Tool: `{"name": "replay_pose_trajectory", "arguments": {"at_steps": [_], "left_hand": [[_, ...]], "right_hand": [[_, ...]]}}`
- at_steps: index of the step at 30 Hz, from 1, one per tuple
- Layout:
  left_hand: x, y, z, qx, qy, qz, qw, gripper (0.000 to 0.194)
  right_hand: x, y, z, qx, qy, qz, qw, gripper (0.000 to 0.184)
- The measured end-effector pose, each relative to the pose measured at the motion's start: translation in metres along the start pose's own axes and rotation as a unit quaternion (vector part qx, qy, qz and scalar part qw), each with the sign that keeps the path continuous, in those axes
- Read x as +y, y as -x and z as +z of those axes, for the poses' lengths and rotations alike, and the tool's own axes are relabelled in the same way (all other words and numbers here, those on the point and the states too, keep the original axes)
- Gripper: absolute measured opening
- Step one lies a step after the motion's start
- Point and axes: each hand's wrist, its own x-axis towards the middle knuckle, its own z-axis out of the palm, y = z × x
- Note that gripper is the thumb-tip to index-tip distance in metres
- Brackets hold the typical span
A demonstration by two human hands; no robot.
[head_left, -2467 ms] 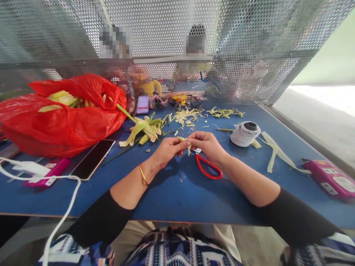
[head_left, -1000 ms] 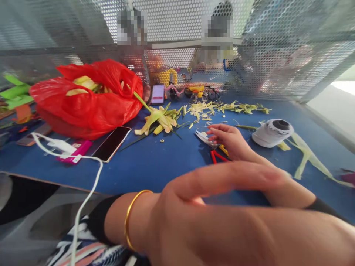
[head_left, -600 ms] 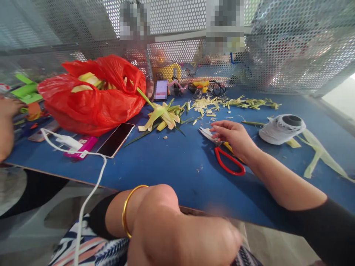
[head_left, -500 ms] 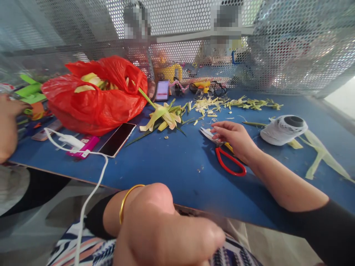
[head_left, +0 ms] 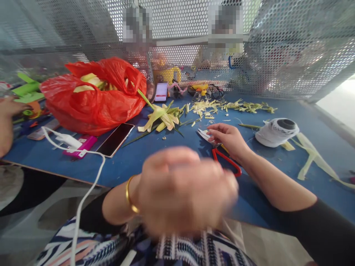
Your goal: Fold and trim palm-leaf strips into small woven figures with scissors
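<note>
My left hand (head_left: 188, 194), a gold bangle at its wrist, is raised close to the camera over the table's front edge. Motion smears its fingers, and I cannot make out anything in them. My right hand (head_left: 227, 137) rests beside and partly over a pair of scissors (head_left: 226, 162) with red handles, its fingers loosely bent and apart above the pivot. The scissor blades (head_left: 203, 135) point away to the left on the blue table (head_left: 133, 166). Part of the handles is hidden under the right hand.
A red plastic bag (head_left: 94, 107) of pale husks stands at the left, with a husk flower (head_left: 162, 116) beside it. Near them lie a phone (head_left: 118, 139), a magenta box (head_left: 80, 146) and a white cable (head_left: 90, 192). Husk scraps (head_left: 205, 107) and a thread cone (head_left: 273, 135) lie beyond.
My left hand has risen and moved away from me, turning as it goes. My right hand stays by the scissors. The whole view has shifted slightly.
</note>
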Motion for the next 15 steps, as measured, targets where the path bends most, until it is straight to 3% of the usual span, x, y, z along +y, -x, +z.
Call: {"name": "replay_pose_trajectory", "arguments": {"at_steps": [4, 9, 12, 15], "left_hand": [[-0.004, -0.014, 0.0, 0.009, -0.059, -0.006, 0.998, 0.042], [-0.022, -0.02, 0.01, -0.005, -0.21, -0.017, 0.977, 0.038], [-0.03, -0.024, 0.015, -0.035, -0.219, -0.061, 0.973, 0.033], [-0.027, -0.027, 0.009, 0.001, -0.21, -0.08, 0.975, 0.037]], "right_hand": [[-0.001, 0.0, -0.001, 0.008, 0.047, -0.018, 0.999, 0.014], [-0.001, 0.0, 0.0, -0.004, 0.095, -0.047, 0.994, 0.007], [0.002, -0.001, -0.001, -0.015, 0.129, -0.07, 0.989, 0.005], [0.004, -0.001, -0.004, -0.021, 0.164, -0.092, 0.982, 0.006]]}}
